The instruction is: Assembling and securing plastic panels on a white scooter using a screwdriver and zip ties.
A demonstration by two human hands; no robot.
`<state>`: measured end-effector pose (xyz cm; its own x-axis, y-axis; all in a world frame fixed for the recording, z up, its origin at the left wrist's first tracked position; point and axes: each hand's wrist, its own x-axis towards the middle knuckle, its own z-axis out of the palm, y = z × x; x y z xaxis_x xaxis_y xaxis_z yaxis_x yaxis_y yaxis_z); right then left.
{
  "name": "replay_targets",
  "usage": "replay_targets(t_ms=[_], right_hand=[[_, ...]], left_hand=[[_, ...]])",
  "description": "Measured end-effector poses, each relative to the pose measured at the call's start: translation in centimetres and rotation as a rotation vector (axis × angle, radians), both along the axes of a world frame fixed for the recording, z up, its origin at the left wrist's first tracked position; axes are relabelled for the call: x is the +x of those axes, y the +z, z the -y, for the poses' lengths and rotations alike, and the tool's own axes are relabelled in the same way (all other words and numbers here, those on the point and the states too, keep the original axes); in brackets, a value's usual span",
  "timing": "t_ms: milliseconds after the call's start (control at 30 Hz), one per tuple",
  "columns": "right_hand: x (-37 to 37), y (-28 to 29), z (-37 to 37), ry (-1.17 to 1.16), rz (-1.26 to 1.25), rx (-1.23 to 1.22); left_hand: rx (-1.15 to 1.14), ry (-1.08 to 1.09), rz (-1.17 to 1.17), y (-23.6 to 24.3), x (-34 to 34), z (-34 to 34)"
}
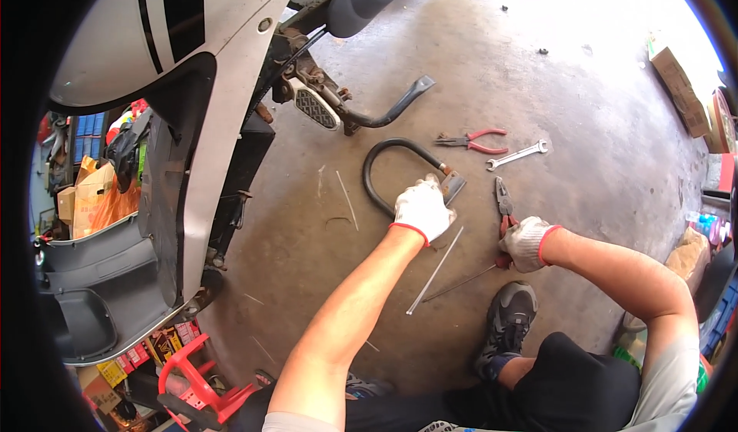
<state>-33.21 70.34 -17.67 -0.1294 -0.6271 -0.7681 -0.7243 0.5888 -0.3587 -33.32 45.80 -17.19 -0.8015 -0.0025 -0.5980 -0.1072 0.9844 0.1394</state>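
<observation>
A black U-shaped lock (370, 167) lies on the concrete floor, its metal lock body (455, 188) at the right end. My left hand (424, 211), in a white knitted glove with a red cuff, is closed on the lock beside that body. My right hand (526, 244), gloved alike, has its fingers curled round the red handles of a pair of pliers (503, 201), whose jaws point away from me. Just under this hand is the red handle of a screwdriver (461, 283); its thin shaft runs toward the lower left. A thin metal rod (435, 270) lies between my hands.
Beyond the lock lie red-handled needle-nose pliers (470, 141) and an open-end wrench (518, 155). A white scooter (231, 86) with a footrest and curved stand (392, 109) fills the left. Near it is a red plastic stool (184, 367). Cardboard boxes (681, 94) stand far right.
</observation>
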Motion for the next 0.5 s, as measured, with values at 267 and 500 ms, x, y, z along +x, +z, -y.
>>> replay_targets(t_ms=[267, 500], right_hand=[[-0.5, -1.1, 0.1, 0.061, -0.002, -0.04], [-2.2, 2.2, 2.9, 0.041, 0.132, 0.011]], left_hand=[[0.362, 0.06, -0.012, 10.8, 3.3, 4.2], [0.55, 0.139, -0.307, 22.9, 11.7, 8.2]])
